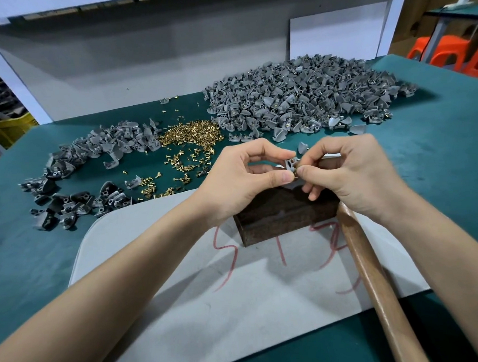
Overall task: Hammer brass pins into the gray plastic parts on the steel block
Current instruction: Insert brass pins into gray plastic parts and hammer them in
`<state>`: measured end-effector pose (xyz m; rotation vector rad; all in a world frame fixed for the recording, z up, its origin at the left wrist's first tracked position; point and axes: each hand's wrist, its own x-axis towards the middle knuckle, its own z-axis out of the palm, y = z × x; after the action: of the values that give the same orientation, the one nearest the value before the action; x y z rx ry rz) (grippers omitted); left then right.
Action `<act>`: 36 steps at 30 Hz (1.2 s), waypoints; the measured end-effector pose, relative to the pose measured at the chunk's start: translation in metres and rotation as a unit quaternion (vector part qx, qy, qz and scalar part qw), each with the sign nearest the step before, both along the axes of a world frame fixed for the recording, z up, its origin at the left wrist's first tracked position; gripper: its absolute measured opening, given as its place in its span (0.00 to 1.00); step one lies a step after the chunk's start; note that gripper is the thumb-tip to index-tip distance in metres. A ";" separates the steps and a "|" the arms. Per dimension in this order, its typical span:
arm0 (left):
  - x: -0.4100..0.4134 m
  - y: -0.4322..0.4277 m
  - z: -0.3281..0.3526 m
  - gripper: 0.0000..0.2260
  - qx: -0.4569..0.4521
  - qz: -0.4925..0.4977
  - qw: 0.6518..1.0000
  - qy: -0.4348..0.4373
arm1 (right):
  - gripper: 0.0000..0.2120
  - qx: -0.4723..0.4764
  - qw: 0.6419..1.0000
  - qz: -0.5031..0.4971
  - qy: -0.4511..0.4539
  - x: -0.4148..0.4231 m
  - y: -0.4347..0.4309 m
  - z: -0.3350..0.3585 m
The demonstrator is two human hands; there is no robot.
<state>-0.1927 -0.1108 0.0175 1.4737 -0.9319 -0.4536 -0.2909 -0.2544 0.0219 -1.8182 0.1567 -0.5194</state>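
— What's the bench like?

— A table covered in dark green felt (438,156), with a pale grey sheet (239,305) scrawled in red marker laid on it. At the back right there's a broad heap of gray plastic parts (305,94), curved little shells with moulded holes. A thinner, darker scatter (92,149) of the same lies at the left.

— And the tools?

— A long, smooth, brown wooden hammer handle (376,279) runs out from beneath the right wrist; whether it's gripped I can't tell. A dark, rusty-looking rectangular steel block (278,214) sits on the sheet under the hands. Between the heaps lies a shiny pile of short brass pins (191,133).

— The hands?

— Just above the block. The left hand (240,178) pinches a small gray plastic part (291,163) between thumb and forefinger. The right hand (348,172) pinches it from the other side, its remaining fingers curled. A speck of brass shows at those fingertips, too small to call.
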 end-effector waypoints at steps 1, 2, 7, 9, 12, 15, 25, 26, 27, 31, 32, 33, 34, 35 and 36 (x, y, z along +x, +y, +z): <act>0.000 0.000 0.000 0.11 0.001 0.000 1.000 -0.002 | 0.09 0.001 1.000 0.001 0.000 0.000 0.000 0.000; 0.001 0.000 0.000 0.11 0.003 -0.001 1.000 -0.003 | 0.09 0.001 1.000 0.001 0.001 0.000 0.000 0.000; 0.000 0.000 0.000 0.12 0.006 -0.004 1.000 -0.008 | 0.09 0.002 1.000 0.001 0.000 0.000 0.000 0.000; 0.001 0.000 -0.001 0.12 0.007 -0.003 1.000 -0.010 | 0.09 0.002 1.000 0.001 0.001 0.000 0.000 0.000; 0.001 0.000 0.000 0.11 0.006 -0.005 1.000 -0.008 | 0.09 0.001 1.000 0.000 0.001 0.000 0.000 0.000; 0.001 0.000 0.000 0.11 0.005 -0.005 1.000 -0.008 | 0.09 0.004 1.000 -0.001 -0.003 0.000 0.000 0.000; 0.000 0.000 0.000 0.12 0.011 -0.002 1.000 -0.009 | 0.09 -0.007 1.000 -0.007 -0.007 0.001 0.000 -0.003; 0.000 0.000 0.000 0.12 0.012 -0.001 1.000 -0.010 | 0.10 -0.008 1.000 -0.007 -0.006 0.001 0.000 -0.003; 0.000 0.000 0.000 0.12 0.014 0.001 1.000 -0.013 | 0.10 -0.010 1.000 -0.005 -0.005 0.001 0.000 -0.003; 0.000 0.000 0.000 0.12 0.014 0.001 1.000 -0.012 | 0.10 0.009 1.000 0.005 -0.012 0.001 0.002 -0.004; 0.000 0.001 0.000 0.12 0.009 0.002 1.000 -0.008 | 0.09 0.018 1.000 0.008 -0.015 0.001 0.002 -0.004; -0.001 0.001 -0.001 0.12 0.007 0.004 1.000 -0.008 | 0.09 0.028 0.999 0.011 -0.018 0.001 0.003 -0.004; -0.001 0.001 -0.001 0.12 0.006 0.005 1.000 -0.009 | 0.09 0.039 0.999 0.015 -0.020 0.002 0.003 -0.004; -0.001 0.001 -0.001 0.12 0.004 0.006 1.000 -0.006 | 0.09 0.049 0.998 0.018 -0.022 0.002 0.003 -0.004; -0.001 0.001 -0.001 0.11 -0.001 0.005 1.000 0.003 | 0.09 0.057 0.998 0.018 -0.025 0.002 0.003 -0.004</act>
<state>-0.1939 -0.1098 0.0164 1.4731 -0.9193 -0.4490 -0.2888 -0.2514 0.0180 -1.6931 0.1170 -0.5200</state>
